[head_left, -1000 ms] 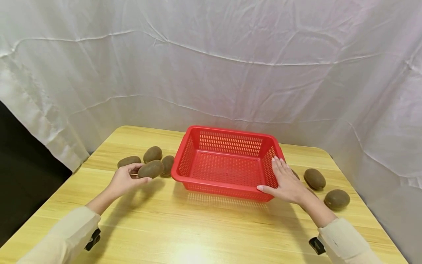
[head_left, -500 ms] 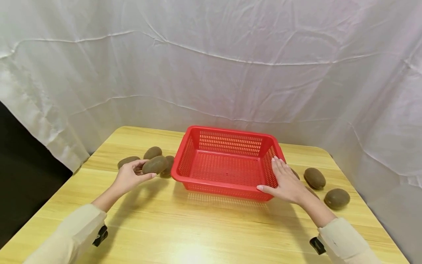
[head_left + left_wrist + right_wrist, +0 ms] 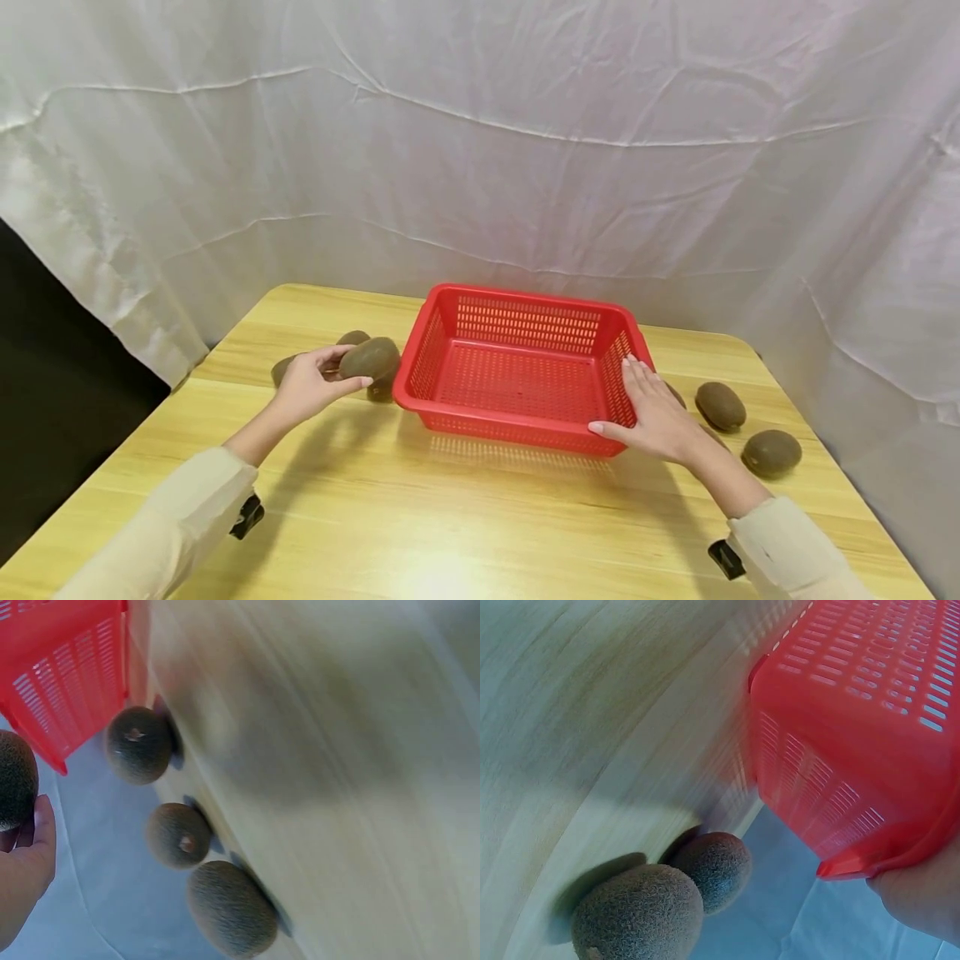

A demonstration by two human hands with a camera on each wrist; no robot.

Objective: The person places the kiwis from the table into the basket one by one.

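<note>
My left hand (image 3: 303,390) pinches a brown, fuzzy kiwi (image 3: 371,358) between thumb and fingers, above the table just left of the red basket. The same kiwi (image 3: 13,780) shows at the left edge of the left wrist view. My right hand (image 3: 658,423) rests over the right rim of the red plastic basket (image 3: 517,423), fingers straight along the inner wall and thumb on the front rim. No kiwi shows inside the slotted basket. Behind the left hand, more kiwis (image 3: 232,909) lie on the table, partly hidden in the head view.
To the right of the basket lie several kiwis, including one farther back (image 3: 720,406) and one nearer (image 3: 771,454); some are partly covered by the right hand. The wooden table (image 3: 450,517) ends at a hanging white cloth (image 3: 525,167).
My left hand has carried the kiwi right and slightly upward in the head view, closer to the basket's left rim. The right hand and basket have stayed in place.
</note>
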